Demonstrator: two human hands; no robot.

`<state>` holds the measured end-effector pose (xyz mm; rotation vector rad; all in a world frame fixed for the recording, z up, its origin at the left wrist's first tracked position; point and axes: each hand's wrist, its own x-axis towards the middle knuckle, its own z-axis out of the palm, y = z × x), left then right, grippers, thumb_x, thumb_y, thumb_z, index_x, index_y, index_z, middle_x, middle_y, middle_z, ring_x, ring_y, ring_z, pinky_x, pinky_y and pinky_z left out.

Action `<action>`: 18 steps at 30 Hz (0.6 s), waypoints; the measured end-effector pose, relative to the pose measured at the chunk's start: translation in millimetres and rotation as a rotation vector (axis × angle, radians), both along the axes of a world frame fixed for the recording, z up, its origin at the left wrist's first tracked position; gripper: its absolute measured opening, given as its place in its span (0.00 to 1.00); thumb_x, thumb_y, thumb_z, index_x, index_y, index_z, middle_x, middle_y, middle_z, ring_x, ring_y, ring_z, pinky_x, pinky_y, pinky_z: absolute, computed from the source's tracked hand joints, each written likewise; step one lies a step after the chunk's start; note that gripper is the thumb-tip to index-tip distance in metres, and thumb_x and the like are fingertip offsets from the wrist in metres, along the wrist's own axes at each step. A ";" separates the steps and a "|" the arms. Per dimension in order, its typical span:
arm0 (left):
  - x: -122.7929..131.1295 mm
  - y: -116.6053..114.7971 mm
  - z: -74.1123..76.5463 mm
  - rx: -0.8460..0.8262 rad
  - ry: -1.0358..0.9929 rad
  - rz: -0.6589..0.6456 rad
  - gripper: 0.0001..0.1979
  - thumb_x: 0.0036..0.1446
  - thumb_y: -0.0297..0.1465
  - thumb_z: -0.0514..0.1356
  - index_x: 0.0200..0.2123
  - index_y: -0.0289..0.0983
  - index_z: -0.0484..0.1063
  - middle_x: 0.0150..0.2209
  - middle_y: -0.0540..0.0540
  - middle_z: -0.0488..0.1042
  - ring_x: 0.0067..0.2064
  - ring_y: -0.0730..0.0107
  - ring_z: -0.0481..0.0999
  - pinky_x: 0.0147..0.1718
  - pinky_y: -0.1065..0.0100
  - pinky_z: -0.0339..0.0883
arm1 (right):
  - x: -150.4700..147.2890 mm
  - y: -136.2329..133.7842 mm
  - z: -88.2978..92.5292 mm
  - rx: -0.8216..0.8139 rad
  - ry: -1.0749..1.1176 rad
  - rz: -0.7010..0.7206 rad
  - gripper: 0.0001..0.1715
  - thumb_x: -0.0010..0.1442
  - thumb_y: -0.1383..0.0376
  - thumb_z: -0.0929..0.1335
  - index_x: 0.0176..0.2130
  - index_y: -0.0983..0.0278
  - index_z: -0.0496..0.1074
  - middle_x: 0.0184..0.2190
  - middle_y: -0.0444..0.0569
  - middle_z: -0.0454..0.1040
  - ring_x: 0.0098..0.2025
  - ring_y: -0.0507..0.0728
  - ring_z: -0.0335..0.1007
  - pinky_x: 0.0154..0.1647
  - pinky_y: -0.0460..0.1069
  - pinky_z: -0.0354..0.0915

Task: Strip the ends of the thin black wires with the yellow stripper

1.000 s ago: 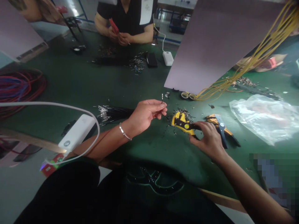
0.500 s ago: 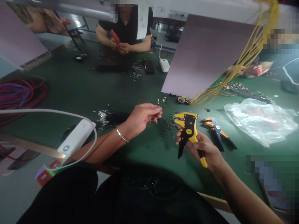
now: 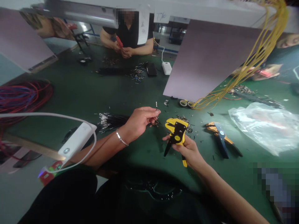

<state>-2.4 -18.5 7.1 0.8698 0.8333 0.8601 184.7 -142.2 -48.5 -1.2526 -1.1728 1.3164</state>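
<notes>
Between the thumb and fingers of my left hand (image 3: 140, 123) is a thin black wire (image 3: 156, 106), its pale, metallic-looking end pointing up. A bundle of black wires (image 3: 114, 120) with bright ends lies on the table under and behind that hand. My right hand (image 3: 188, 147) is wrapped round a yellow and black wire stripper (image 3: 177, 130), its jaws facing left toward the wire but apart from it. Small dark and shiny pieces (image 3: 184, 119) are scattered beyond the tool. The lower parts of the stripper's handles are partly hidden by my fingers.
To the right lie a second, blue and orange wire stripper (image 3: 219, 137) and a clear plastic bag (image 3: 263, 124). Yellow wires (image 3: 247, 71) hang beside a pale panel (image 3: 201, 56). A white power strip (image 3: 78, 140) and coiled red and blue wires (image 3: 21, 96) are left. A co-worker (image 3: 130, 34) sits opposite.
My right hand has brought the wire stripper leftward, closer to my left hand. The left hand still holds the wire upright. The whole view has shifted slightly.
</notes>
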 end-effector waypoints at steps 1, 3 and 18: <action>0.3 0.0 -0.9 -0.009 -0.012 0.003 0.05 0.44 0.27 0.68 0.27 0.32 0.77 0.28 0.46 0.72 0.29 0.75 0.66 0.31 0.68 0.57 | -1.6 -0.2 -0.6 -0.005 0.010 0.002 0.14 0.53 0.68 0.70 0.42 0.60 0.76 0.42 0.48 0.80 0.40 0.58 0.72 0.42 0.52 0.68; 1.5 -0.8 -1.9 -0.029 -0.020 0.006 0.05 0.43 0.27 0.68 0.27 0.32 0.78 0.28 0.46 0.72 0.30 0.75 0.67 0.31 0.68 0.58 | -4.9 -0.6 -1.7 -0.014 0.032 0.006 0.13 0.53 0.67 0.70 0.41 0.60 0.76 0.41 0.49 0.80 0.39 0.58 0.73 0.41 0.53 0.69; 9.8 -11.8 -8.8 -0.122 -0.052 0.016 0.04 0.45 0.25 0.68 0.27 0.30 0.77 0.27 0.45 0.73 0.30 0.74 0.70 0.33 0.67 0.62 | -14.2 -2.0 -1.7 -0.011 0.110 0.060 0.12 0.56 0.61 0.72 0.41 0.62 0.73 0.39 0.52 0.79 0.38 0.59 0.76 0.44 0.57 0.71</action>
